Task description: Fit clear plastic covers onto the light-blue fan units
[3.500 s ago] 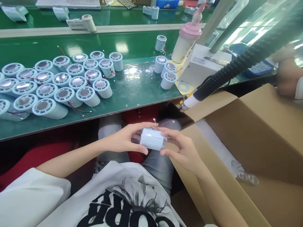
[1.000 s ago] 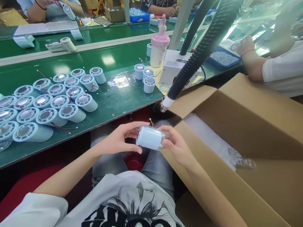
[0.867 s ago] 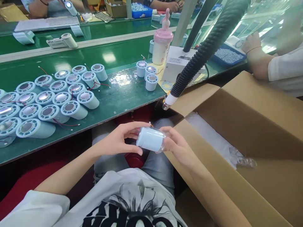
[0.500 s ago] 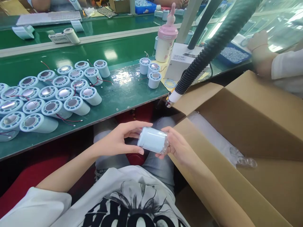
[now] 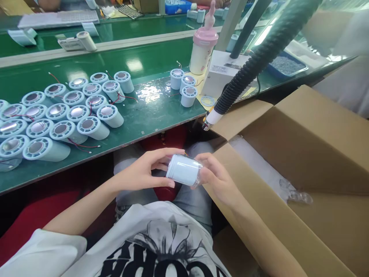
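Note:
Over my lap, a light-blue cylinder (image 5: 184,170) lies tilted on its side in shiny clear film. My left hand (image 5: 150,169) grips its left end, thumb below and fingers above. At the other end, my right hand (image 5: 215,175) is closed on the crumpled film, its thumb pressed against it. A bit of coloured wire shows above the cylinder's top edge. Similar light-blue cylinders (image 5: 88,125) with ringed ends and thin red and dark wires stand in rows on the green bench (image 5: 150,123), and three more (image 5: 188,96) stand farther right.
A black flexible hose (image 5: 248,73) with a white nozzle hangs at the right, before a white device base (image 5: 221,71). A pink-lidded bottle (image 5: 203,46) stands beside it. To my right is an open cardboard box (image 5: 314,134) with clear plastic inside. Another person's blurred arm (image 5: 325,34) is beyond.
My right thumb has moved onto the film at the cylinder's right end, and wire now shows above it. The other person's arm at the right has moved back.

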`<state>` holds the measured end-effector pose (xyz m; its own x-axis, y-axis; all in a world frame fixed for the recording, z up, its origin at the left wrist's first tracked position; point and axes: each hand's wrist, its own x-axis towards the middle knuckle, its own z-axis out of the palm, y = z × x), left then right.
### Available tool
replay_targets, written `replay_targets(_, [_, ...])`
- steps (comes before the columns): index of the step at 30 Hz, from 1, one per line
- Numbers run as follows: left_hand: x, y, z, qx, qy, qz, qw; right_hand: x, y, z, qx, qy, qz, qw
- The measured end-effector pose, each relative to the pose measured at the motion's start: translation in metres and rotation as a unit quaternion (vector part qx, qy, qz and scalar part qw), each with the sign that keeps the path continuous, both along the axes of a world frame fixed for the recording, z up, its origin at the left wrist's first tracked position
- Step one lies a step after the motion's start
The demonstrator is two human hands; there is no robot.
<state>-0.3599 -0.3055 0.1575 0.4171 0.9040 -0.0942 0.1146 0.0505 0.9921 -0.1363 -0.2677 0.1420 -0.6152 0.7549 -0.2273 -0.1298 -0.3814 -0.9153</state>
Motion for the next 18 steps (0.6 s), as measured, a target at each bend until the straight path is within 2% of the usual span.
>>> replay_targets(4, [0.008, 0.021, -0.016, -0.055, -0.026, 0.047, 0.997, -0.003, 0.008, -0.027, -0.07, 0.026, -0.057, 0.996])
replay_targets(7, [0.021, 0.055, -0.034, -0.08, -0.051, 0.096, 0.991, -0.009, 0.019, -0.051, -0.141, 0.085, -0.149, 0.975])
replay_targets(9, [0.032, 0.079, -0.042, -0.082, -0.06, 0.118, 0.988, -0.014, 0.029, -0.064, -0.158, 0.11, -0.195, 0.962])
replay_targets(13, [0.046, 0.114, -0.042, -0.067, -0.062, 0.114, 0.989, -0.021, 0.048, -0.076, -0.149, 0.14, -0.237, 0.95])
replay_targets(18, [0.042, 0.122, -0.037, -0.063, -0.044, 0.102, 0.992, -0.026, 0.057, -0.078, -0.156, 0.173, -0.232, 0.944])
